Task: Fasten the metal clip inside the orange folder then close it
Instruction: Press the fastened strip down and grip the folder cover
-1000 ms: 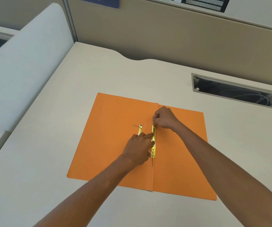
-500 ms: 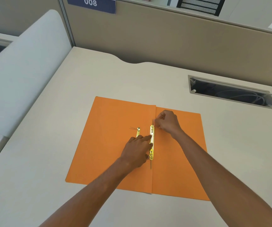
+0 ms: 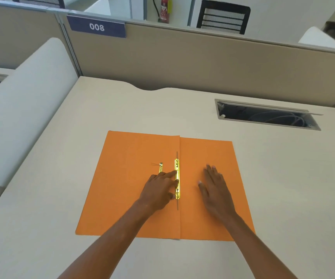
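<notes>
Since the earlier frame, the right hand has left the top of the metal clip and now lies flat, fingers spread, palm down on the right leaf of the orange folder, holding nothing. That folder lies open on the desk, the gold clip running along its centre fold, a second short gold piece just left of it. Bare desk surrounds the folder on all sides; a cable slot sits well apart at the far right. The left hand presses its fingertips onto the clip's strip, loosely curled, gripping nothing.
</notes>
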Demonstrator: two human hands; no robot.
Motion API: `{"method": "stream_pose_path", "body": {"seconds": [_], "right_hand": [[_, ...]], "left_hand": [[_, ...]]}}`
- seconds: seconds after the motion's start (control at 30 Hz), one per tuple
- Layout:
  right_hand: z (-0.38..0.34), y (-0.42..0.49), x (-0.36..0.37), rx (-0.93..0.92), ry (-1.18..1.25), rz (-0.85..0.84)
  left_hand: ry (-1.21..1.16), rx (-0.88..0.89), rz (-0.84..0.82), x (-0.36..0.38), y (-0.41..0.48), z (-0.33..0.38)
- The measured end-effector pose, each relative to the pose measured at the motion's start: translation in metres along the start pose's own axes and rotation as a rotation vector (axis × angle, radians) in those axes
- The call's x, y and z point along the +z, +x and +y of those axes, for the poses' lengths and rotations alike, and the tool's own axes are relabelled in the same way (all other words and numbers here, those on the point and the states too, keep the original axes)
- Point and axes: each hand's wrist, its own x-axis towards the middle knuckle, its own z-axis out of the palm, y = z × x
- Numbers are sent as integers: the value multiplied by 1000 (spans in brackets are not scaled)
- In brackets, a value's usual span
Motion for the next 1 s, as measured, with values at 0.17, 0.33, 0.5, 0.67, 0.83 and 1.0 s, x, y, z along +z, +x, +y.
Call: {"method": "stream_pose_path", "body": {"seconds": [0.17, 0.33, 0.5, 0.67, 0.83, 1.0], "right_hand": [[5, -13, 13, 7, -62, -51], [6, -17, 20, 2, -131, -31], [6, -17, 21, -5, -139, -16], [6, -18, 22, -8, -127, -6], [6, -17, 24, -4, -137, 8], [6, -18, 24, -7, -145, 15]], "left_hand": [[0, -9, -26, -1, -1, -2], [-25, -23, -19, 1, -2, -2], [-144, -107, 100, -5, -24, -13], [52, -563, 507, -16, -103, -52], [139, -978, 231, -14, -171, -62], [149, -1004, 165, -13, -167, -42]]}}
